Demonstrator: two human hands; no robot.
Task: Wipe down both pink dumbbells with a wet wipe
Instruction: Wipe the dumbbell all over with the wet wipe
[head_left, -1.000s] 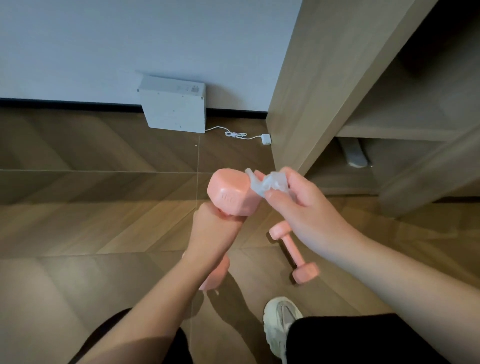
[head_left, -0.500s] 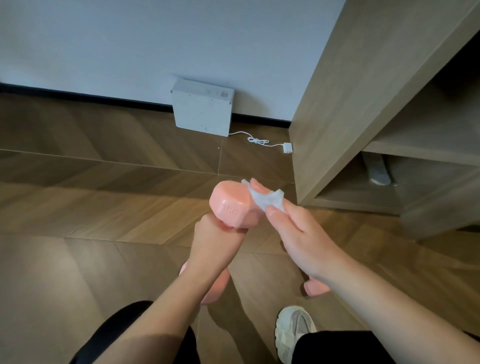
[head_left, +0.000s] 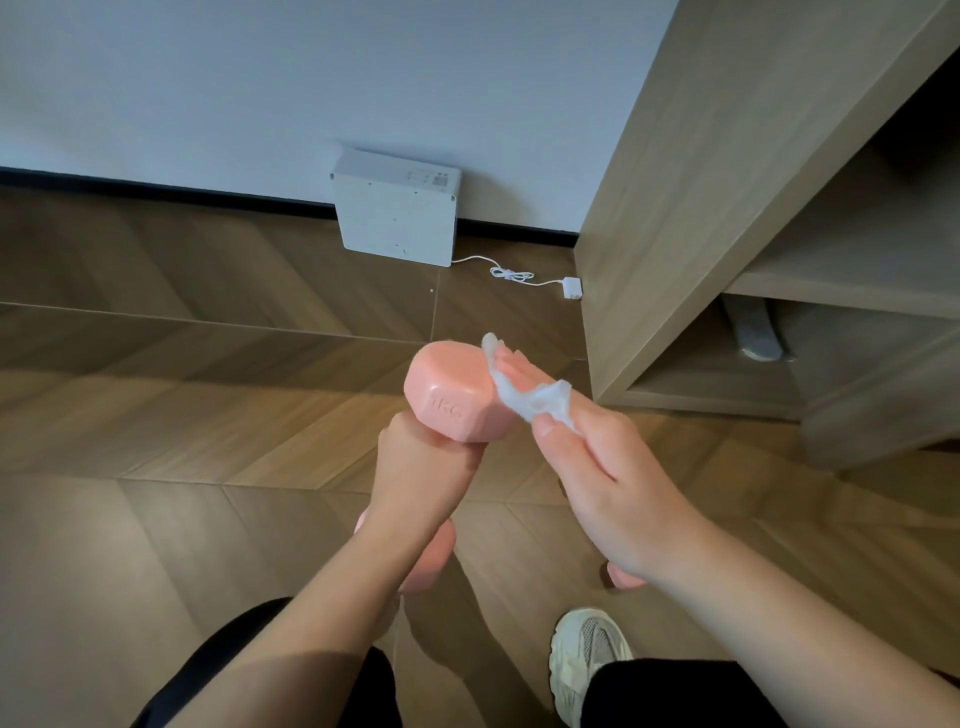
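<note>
Since the brown herringbone wooden floor (head_left: 156, 415) takes up most of the view, it is named first; a tall light-wood shelf unit (head_left: 727, 182) is set at the far right, and a flat pale grey box (head_left: 397, 208) is leaned against the white wall (head_left: 260, 78) at the far side, with a thin white cable (head_left: 511, 274) trailed from it towards the shelf unit. A white mesh trainer (head_left: 582, 654) is planted at the near edge. The pink hexagonal-ended dumbbell (head_left: 449, 397) is held upright at the centre, clear of the floor; its handle is wrapped by the curled fingers of the left hand (head_left: 421, 467), so that the upper head stands above the fist. The second pink dumbbell (head_left: 626, 578) is seen on the floor at the near right, almost wholly hidden behind the right hand (head_left: 613, 483). The crumpled white wet wipe (head_left: 535, 400) is pinched between the thumb and fingers of that hand and laid against the right face of the upper head. The held dumbbell is judged to be stiff and dense, with a smooth coating that may be made slippery by moisture; it is best taken by the narrow handle. The wipe is judged to be light, limp and easily bunched, so it should be pressed flat by the fingertips
</note>
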